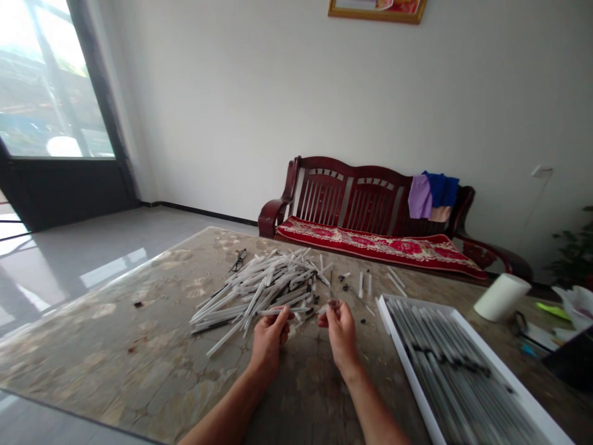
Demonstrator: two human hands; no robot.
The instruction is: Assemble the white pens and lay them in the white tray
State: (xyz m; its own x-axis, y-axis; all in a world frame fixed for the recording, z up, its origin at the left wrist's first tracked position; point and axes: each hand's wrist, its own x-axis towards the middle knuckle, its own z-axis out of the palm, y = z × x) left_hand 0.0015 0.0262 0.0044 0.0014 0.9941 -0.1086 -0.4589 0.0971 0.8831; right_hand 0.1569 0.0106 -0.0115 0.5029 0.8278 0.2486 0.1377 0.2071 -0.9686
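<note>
The left hand [270,342] curls its fingers around a slim white plastic tube [276,313], which sticks out sideways past the thumb. The right hand [340,334] is narrowly pinched, thumb and fingertips together on a small piece [332,304]; it looks dark and pen-like, though it is too small and blurred to be sure. The two hands sit near each other, apart and not touching, above a stone-patterned tabletop [139,352]. Just beyond them lies a loose, criss-crossed pile of white tubes [259,287], some with black parts, and the nearest tubes lie almost under the left hand. Small black pieces [345,279] and a few separate white tubes [360,284] lie to the right of the pile. Further right, a white tray [404,346] holds many long tubes [458,371] side by side, close to the right hand. Black-framed glasses [238,260] lie beyond the pile, and a white paper roll [501,297] lies past the tray. Beyond the table stands a dark wooden bench [333,188] with a red patterned cushion [380,247] and purple and blue cloths [433,196] over its arm end, before a white wall [222,105].
</note>
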